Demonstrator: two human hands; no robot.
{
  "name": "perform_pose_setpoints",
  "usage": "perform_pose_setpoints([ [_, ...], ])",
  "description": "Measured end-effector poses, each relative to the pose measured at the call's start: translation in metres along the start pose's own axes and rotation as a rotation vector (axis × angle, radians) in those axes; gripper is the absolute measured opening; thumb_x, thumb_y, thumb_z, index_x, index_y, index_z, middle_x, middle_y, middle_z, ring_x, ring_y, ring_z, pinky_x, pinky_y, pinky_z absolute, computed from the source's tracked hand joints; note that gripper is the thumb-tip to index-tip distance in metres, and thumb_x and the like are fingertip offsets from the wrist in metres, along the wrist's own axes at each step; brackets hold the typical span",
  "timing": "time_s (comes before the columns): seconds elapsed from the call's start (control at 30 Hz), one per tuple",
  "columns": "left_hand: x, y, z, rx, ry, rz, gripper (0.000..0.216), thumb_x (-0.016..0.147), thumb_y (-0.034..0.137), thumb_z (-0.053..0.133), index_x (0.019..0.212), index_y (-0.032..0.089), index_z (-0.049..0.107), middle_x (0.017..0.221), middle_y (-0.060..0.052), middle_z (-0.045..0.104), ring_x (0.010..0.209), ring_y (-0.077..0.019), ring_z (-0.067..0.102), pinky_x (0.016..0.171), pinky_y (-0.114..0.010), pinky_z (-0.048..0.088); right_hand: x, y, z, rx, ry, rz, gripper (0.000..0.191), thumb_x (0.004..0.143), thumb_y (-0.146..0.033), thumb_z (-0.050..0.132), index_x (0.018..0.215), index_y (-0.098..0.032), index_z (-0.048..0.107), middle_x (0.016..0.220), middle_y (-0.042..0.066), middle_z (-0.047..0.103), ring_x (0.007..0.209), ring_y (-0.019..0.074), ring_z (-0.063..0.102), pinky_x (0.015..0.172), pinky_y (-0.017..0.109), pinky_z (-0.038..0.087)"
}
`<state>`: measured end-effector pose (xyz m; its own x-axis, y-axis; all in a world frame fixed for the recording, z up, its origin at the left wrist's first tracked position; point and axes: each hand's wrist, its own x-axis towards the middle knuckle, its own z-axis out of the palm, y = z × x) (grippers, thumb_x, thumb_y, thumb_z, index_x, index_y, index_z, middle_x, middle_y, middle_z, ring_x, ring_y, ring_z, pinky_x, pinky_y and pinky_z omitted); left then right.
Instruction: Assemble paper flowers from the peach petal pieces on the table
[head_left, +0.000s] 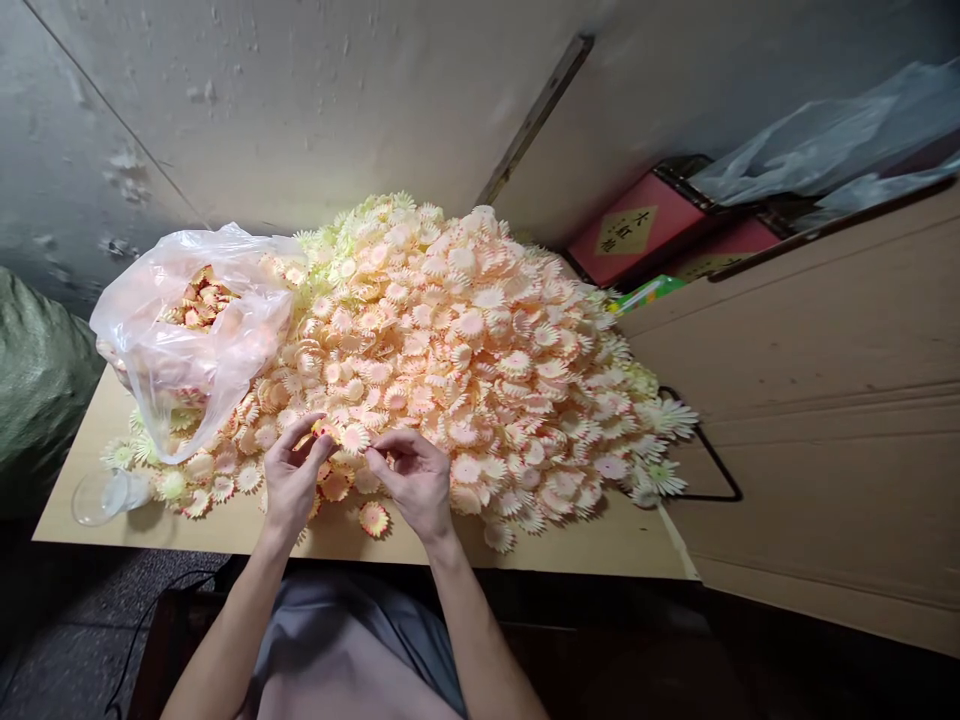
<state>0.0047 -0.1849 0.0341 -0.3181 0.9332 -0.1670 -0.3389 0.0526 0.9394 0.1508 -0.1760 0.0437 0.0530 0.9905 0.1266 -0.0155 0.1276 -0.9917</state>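
My left hand (294, 478) pinches a small yellow flower piece with red edges (324, 430) between thumb and fingertips. To its right, my right hand (417, 482) has its thumb and forefinger pressed together at the rim of a pale pink, fringed flower piece (355, 438). The two pieces are close together; whether they touch is unclear. Both hands are over the front of a large heap of similar pale pink and cream flower pieces (469, 325). Just below, between my wrists, a yellow flower piece with a red rim (373, 519) lies on the table (600, 540).
A translucent plastic bag (255, 290) with red-yellow pieces stands at the left. A clear plastic cup (112, 497) lies at the front left. Cardboard (817, 400) borders the table at right, with red boxes (637, 225) behind. A green sack (41, 390) stands far left.
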Motion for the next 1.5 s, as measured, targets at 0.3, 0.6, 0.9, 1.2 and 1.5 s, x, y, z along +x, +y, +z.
perform_pose_setpoints([
  [0.3,-0.007,0.002,-0.005,0.273,-0.159,0.179,0.029,0.075,0.029,0.079,0.101,0.019,0.074,0.108,-0.007,0.071,0.095,-0.0169,0.069,0.079,-0.023,0.06,0.006,-0.001,-0.002,-0.092,-0.009,0.069,0.016,0.08,-0.031,0.07,0.091,-0.021,0.063,0.075,0.001,0.067,0.068,0.0157,0.064,0.065,0.029,0.054],
  [0.6,0.013,-0.01,-0.013,0.129,0.278,0.104,0.044,0.076,0.04,0.077,0.109,0.012,0.069,0.096,-0.007,0.073,0.082,-0.0146,0.071,0.079,-0.027,0.059,-0.032,-0.004,0.009,-0.38,-0.039,-0.518,0.018,0.083,-0.012,0.062,0.08,-0.028,0.054,0.065,-0.001,0.06,0.064,0.0165,0.061,0.061,0.031,0.053],
  [0.9,0.005,0.001,-0.02,0.306,-0.129,0.201,0.043,0.076,0.032,0.077,0.116,0.018,0.066,0.11,-0.01,0.072,0.099,-0.021,0.071,0.086,-0.035,0.062,0.029,-0.019,-0.024,-0.642,0.189,-0.194,0.031,0.088,-0.045,0.062,0.106,-0.02,0.063,0.114,0.015,0.067,0.11,0.0292,0.06,0.101,0.05,0.043],
  [1.2,0.001,0.001,-0.023,0.422,-0.349,0.378,0.027,0.086,0.025,0.067,0.113,0.021,0.07,0.116,-0.009,0.069,0.102,-0.0195,0.07,0.091,-0.034,0.062,0.012,-0.02,-0.009,0.053,-0.139,0.31,0.036,0.073,-0.042,0.079,0.098,-0.021,0.063,0.083,0.006,0.077,0.084,0.0227,0.075,0.081,0.035,0.059],
  [1.5,0.002,-0.008,-0.025,0.455,-0.417,0.461,0.028,0.088,0.021,0.065,0.115,0.022,0.07,0.115,-0.011,0.07,0.106,-0.0228,0.069,0.093,-0.039,0.062,0.012,-0.018,-0.009,0.066,-0.16,0.316,0.034,0.071,-0.039,0.08,0.095,-0.02,0.065,0.081,0.005,0.076,0.08,0.0195,0.074,0.077,0.031,0.059],
])
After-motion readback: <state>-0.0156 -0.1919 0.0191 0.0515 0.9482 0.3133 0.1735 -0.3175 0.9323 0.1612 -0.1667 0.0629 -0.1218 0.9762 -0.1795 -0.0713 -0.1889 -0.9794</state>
